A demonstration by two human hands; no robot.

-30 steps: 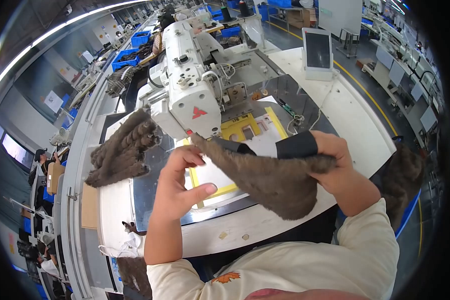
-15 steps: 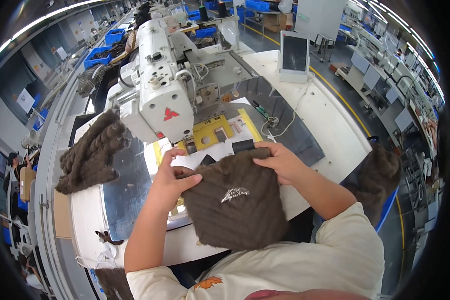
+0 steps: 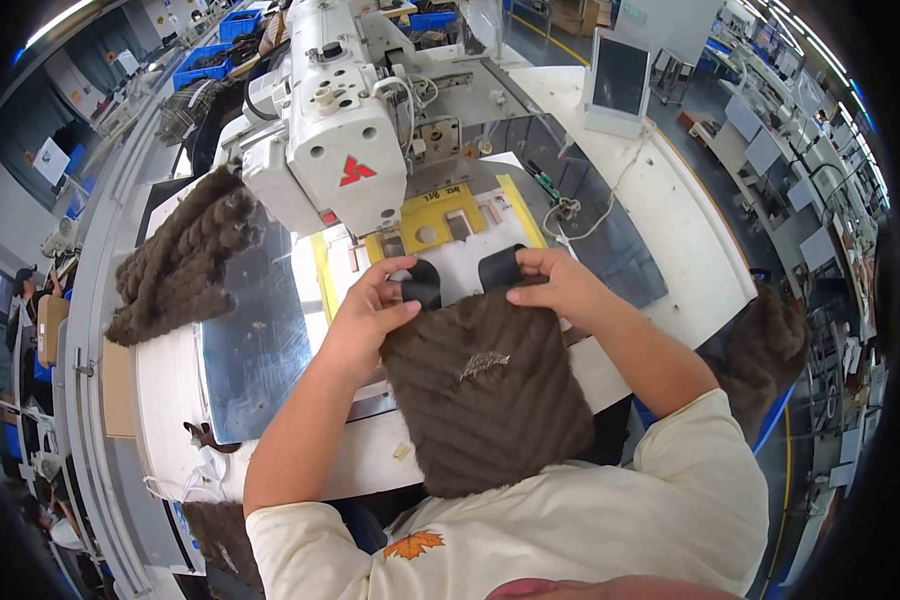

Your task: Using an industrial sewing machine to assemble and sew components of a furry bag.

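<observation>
Blue bins point(image 3: 202, 62) and other work benches are filling the background of the workshop, while a white sewing machine point(image 3: 330, 140) is standing on a pale table point(image 3: 170, 425) with a shiny plate point(image 3: 255, 345) around its working area. From the head view, a brown fur piece point(image 3: 490, 425) is hanging between the two hands, just in front of the person's body and over the near table edge, with a silver mark point(image 3: 485, 367) facing up. The left hand point(image 3: 365, 305) is pinching its upper left corner beside one black strap point(image 3: 425, 284), fingertips lying on that strap; the right hand point(image 3: 560, 287) is gripping the upper right corner, thumb against the fur and fingers at the other black strap point(image 3: 498, 268). Both straps are curling up toward the yellow template point(image 3: 440, 207) and the white sheet point(image 3: 460, 268); whether they are touching the sheet is hard to tell. Good handling probably means keeping both corners level, pulling the top edge evenly without stretching the fur, pressing the curling straps flat so neither is twisting, and keeping the fingers well clear of the machine's head.
</observation>
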